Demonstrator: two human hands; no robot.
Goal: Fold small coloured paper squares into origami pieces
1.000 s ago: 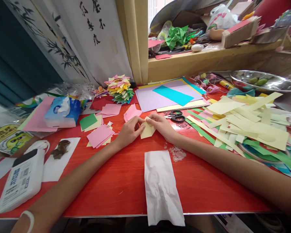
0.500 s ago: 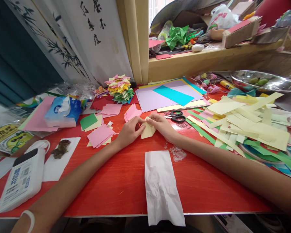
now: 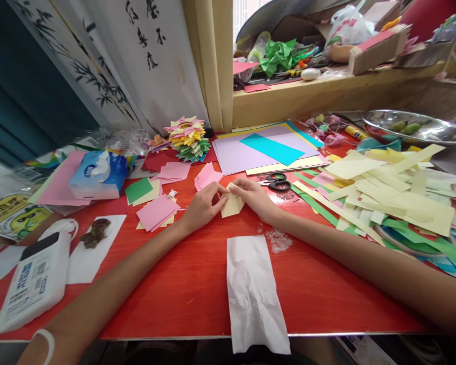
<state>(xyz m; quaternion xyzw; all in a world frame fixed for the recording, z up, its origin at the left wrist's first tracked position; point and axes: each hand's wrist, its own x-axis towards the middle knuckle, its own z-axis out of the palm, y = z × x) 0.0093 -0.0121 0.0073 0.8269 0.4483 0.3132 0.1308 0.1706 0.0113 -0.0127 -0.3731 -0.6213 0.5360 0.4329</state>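
Note:
Both my hands meet at a small pale yellow piece of folded paper [image 3: 233,206] near the middle of the red table [image 3: 167,299]. My left hand [image 3: 203,207] pinches its left edge between thumb and fingers. On its upper right side, my right hand [image 3: 254,197] is closed, with the fingertips pressed on the paper. Parts of the upper edge are hidden behind the fingers. Just beyond my left hand lie pink paper pieces [image 3: 207,176]. Black-handled scissors [image 3: 279,186] rest to the right, beyond my right hand.
A crumpled white paper [image 3: 253,289] hangs over the front edge. Paper strips [image 3: 399,192] are heaped at right, before a metal bowl [image 3: 437,133]. Pink squares [image 3: 157,212], a tissue pack [image 3: 99,175] and a white power strip [image 3: 34,284] lie at left. A folded-paper stack [image 3: 190,138] stands behind.

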